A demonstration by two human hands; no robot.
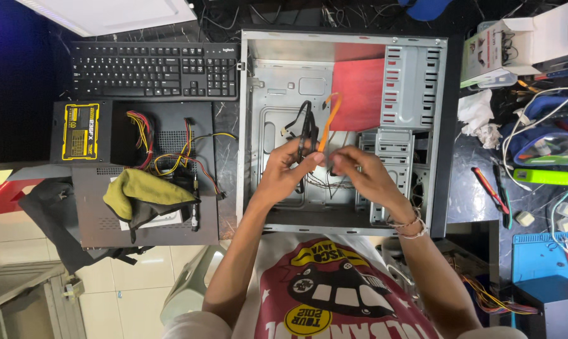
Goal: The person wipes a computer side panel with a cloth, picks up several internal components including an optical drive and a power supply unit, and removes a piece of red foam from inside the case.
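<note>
Nearest to me the person's printed red and white shirt [334, 289] filled the bottom of the view, and both forearms reached up from it into the open computer case [344, 129], which lay on its side on the dark bench [227, 157]. Over the case's lower middle, the left hand [284, 172] had its fingers [296, 150] pinched on a bundle of black cables [306, 129] and a flat orange cable [327, 122], both rising in loops toward the middle of the case. Just right of it, the right hand [365, 176], with beaded bracelets at the wrist, had its fingers [340, 154] curled close to the same bundle; whether they actually gripped a wire I could not tell. Thin loose wires [325, 183] lay on the case floor beneath the hands. Deeper inside the case a red panel [359, 85] sat beside the perforated drive bays [413, 88]. Left of the case lay a black side panel carrying a yellow-green cloth [142, 191] and a power supply [83, 132] with a yellow label and coloured leads. Beyond that, still left of the case, stood a black keyboard [153, 70]. Right of the case, red-handled tools [488, 188] and a crumpled white tissue [479, 116] lay on the bench, with an open cardboard box [523, 44] farther back.
</note>
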